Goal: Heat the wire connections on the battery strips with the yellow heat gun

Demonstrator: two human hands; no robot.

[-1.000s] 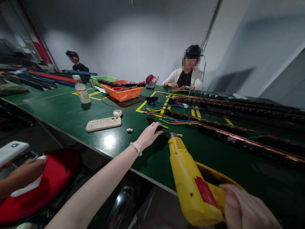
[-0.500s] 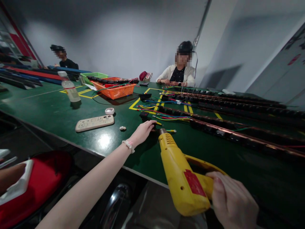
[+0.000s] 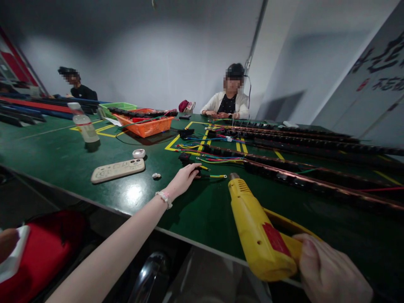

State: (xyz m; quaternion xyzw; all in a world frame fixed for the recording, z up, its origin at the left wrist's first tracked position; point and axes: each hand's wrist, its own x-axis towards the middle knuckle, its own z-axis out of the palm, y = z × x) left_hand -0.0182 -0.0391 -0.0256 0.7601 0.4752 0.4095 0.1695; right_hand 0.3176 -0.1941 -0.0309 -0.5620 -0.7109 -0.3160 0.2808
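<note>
My right hand is wrapped round the handle of a yellow heat gun, whose metal nozzle points away from me, near a yellow-green wire with a ring terminal. My left hand reaches over the table, its fingers closed on a small dark part with short wires coming out of it. The hand hides most of that part. Just beyond it sits a black block. Bundles of coloured wires run from long black strips with copper-coloured bars to the right.
On the green table are a phone, a small white case, white earbuds and a bottle. An orange basket stands further back. A person sits opposite; another is at far left.
The heat gun has moved right, and its nozzle is now farther from my left hand and the wire ends. My left hand still holds the dark part. The view has shifted slightly.
</note>
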